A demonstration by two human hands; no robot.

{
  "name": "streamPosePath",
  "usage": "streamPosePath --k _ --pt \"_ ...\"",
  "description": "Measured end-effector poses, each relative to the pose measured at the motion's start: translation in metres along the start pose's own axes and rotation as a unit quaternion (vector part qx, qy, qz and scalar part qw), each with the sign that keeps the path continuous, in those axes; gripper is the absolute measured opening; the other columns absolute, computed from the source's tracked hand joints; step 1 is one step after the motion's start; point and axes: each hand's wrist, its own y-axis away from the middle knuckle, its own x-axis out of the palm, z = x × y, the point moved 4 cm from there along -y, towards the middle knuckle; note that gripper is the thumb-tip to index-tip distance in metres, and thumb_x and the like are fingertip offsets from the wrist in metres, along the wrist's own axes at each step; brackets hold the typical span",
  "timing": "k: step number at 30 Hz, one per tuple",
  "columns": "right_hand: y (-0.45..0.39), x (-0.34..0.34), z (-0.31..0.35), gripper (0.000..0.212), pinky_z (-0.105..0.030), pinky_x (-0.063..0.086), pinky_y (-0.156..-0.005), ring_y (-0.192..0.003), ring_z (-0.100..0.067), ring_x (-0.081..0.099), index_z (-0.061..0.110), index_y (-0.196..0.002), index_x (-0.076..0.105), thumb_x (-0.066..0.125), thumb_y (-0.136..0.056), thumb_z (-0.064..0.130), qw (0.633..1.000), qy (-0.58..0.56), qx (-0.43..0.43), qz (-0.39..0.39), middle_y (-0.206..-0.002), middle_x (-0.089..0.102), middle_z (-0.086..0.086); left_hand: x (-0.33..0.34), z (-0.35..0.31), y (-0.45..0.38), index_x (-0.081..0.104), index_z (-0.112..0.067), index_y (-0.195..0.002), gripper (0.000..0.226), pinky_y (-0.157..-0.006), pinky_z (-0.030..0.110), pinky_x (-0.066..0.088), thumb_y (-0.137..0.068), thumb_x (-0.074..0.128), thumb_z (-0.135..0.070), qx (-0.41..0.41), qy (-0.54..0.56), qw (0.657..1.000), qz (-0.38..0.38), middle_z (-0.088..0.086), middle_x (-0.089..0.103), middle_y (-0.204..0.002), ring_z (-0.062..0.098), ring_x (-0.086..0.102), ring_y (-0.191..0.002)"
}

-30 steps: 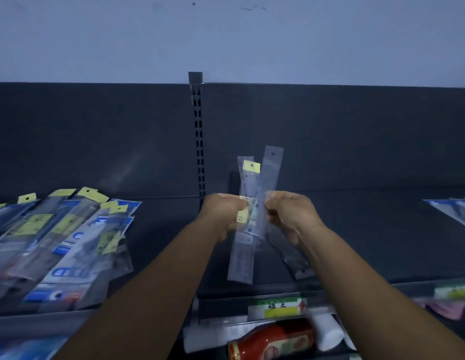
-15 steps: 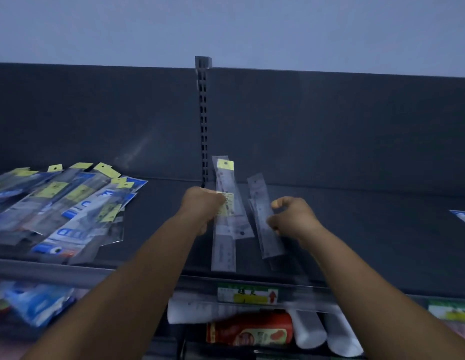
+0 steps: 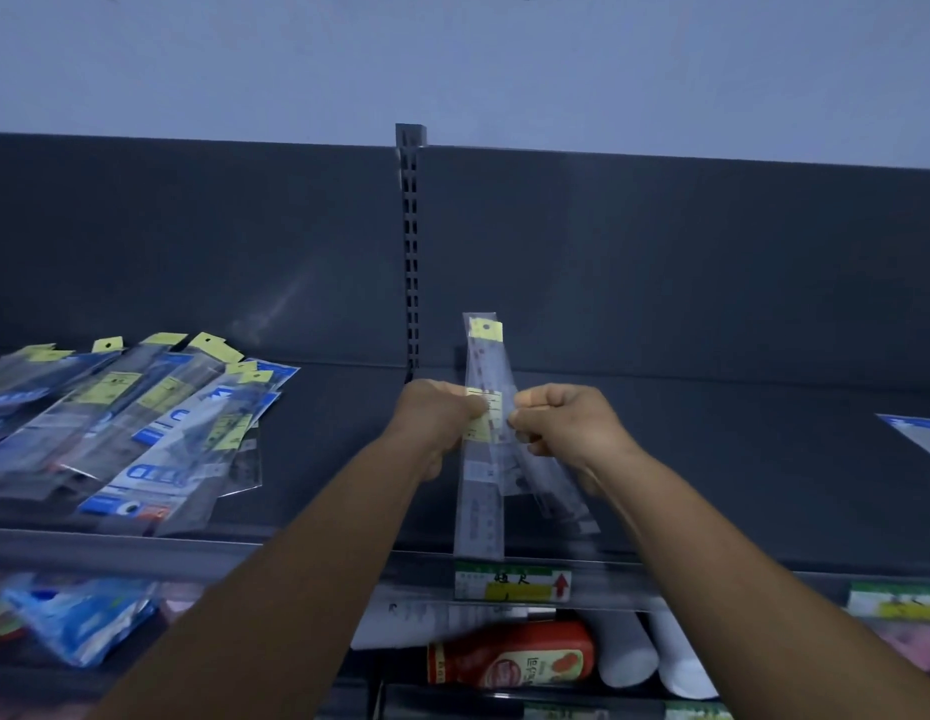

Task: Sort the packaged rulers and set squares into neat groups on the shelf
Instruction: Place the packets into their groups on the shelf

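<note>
A small bunch of clear packaged rulers (image 3: 482,506) with yellow tags stands nearly upright over the middle of the dark shelf (image 3: 712,459). My left hand (image 3: 436,418) grips the bunch from the left at mid-length. My right hand (image 3: 561,420) pinches its right edge and also holds a ruler that slants down to the right. A fanned pile of packaged rulers and set squares (image 3: 130,423) with yellow and blue labels lies on the shelf's left part.
A slotted upright post (image 3: 411,252) divides the dark back panel. A blue-white package corner (image 3: 915,433) shows at the right edge. A price label (image 3: 512,582) sits on the front rail. Below are a red bottle (image 3: 509,654), white rolls (image 3: 629,652) and blue packets (image 3: 78,615).
My right hand, apart with a separate ruler half a second ago, has come back against the bunch. The rulers now sit closer together and more upright.
</note>
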Motion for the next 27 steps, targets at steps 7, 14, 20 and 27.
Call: streamPosePath --k 7,14,20,27 --pt "0.004 -0.001 -0.001 0.016 -0.017 0.045 -0.042 -0.053 -0.013 0.053 0.004 -0.094 0.061 0.066 -0.082 -0.005 0.999 -0.046 0.02 -0.007 -0.072 0.061 -0.008 0.002 0.002 -0.001 0.064 -0.002 -0.103 0.018 -0.074 0.034 0.056 -0.086 0.067 -0.006 0.007 0.008 1.0 0.027 0.015 0.07 -0.095 0.022 0.066 -0.078" --pt "0.006 -0.014 -0.002 0.027 -0.021 0.048 -0.047 -0.053 -0.014 0.052 0.008 -0.107 0.058 0.065 -0.084 -0.003 0.999 -0.016 0.025 -0.034 -0.072 0.061 -0.009 -0.011 0.0 -0.007 0.065 -0.004 -0.106 0.019 -0.079 0.036 0.056 -0.087 0.066 -0.008 0.015 0.037 0.999 -0.005 0.012 0.07 -0.097 0.025 0.068 -0.088" --pt "0.007 -0.018 -0.013 0.022 -0.03 0.05 -0.07 -0.078 -0.022 0.061 0.017 -0.103 0.06 0.065 -0.083 0.008 0.962 0.269 0.013 -0.039 -0.097 0.061 -0.004 -0.012 -0.002 -0.005 0.064 -0.004 -0.102 0.015 -0.084 0.039 0.056 -0.088 0.066 -0.007 0.034 0.047 0.998 0.005 0.011 0.071 -0.094 0.024 0.068 -0.086" --pt "0.025 -0.024 -0.001 0.023 -0.028 0.048 -0.072 -0.079 -0.015 0.061 0.01 -0.09 0.068 0.058 -0.092 0.031 0.975 0.182 -0.083 -0.093 -0.086 0.069 0.0 0.017 -0.004 0.006 0.062 -0.001 -0.105 0.018 -0.076 0.039 0.059 -0.088 0.066 -0.005 0.043 0.06 0.996 0.046 0.014 0.07 -0.095 0.027 0.069 -0.087"
